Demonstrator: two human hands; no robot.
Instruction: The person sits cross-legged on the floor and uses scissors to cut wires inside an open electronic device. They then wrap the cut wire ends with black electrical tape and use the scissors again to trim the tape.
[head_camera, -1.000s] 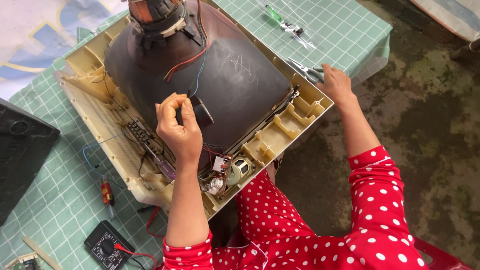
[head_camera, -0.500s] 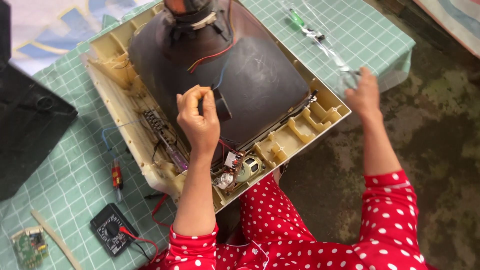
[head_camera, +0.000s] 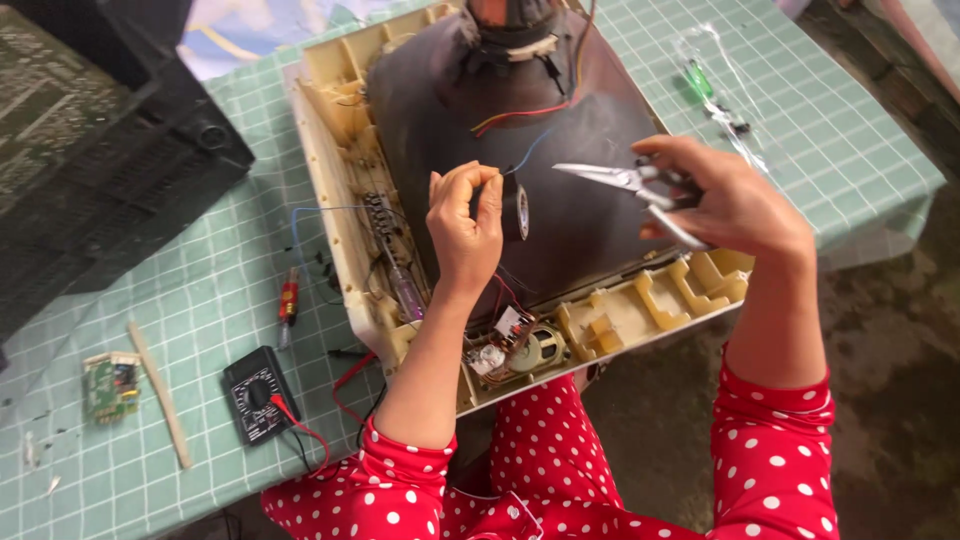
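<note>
An opened old television lies face down on the table, its dark picture tube (head_camera: 580, 150) sitting in a cream plastic frame (head_camera: 640, 315). My left hand (head_camera: 465, 225) pinches a thin wire against the tube's back, beside a round black cap (head_camera: 522, 210). My right hand (head_camera: 725, 200) grips long-nose pliers (head_camera: 610, 178) whose closed silver tips point left toward the left hand's fingers. Red and blue wires run down from the tube's neck (head_camera: 510, 30).
A black multimeter (head_camera: 258, 395) with a red lead lies near the table's front edge. A red screwdriver (head_camera: 289, 300), a wooden stick (head_camera: 160, 395) and a small green circuit board (head_camera: 110, 385) lie at the left. The black rear cover (head_camera: 90, 150) stands far left. A green-handled tool (head_camera: 700, 80) lies far right.
My right hand has come in from the table's right edge holding the pliers and brought them over the tube, near the left hand. The left hand has stayed on the tube.
</note>
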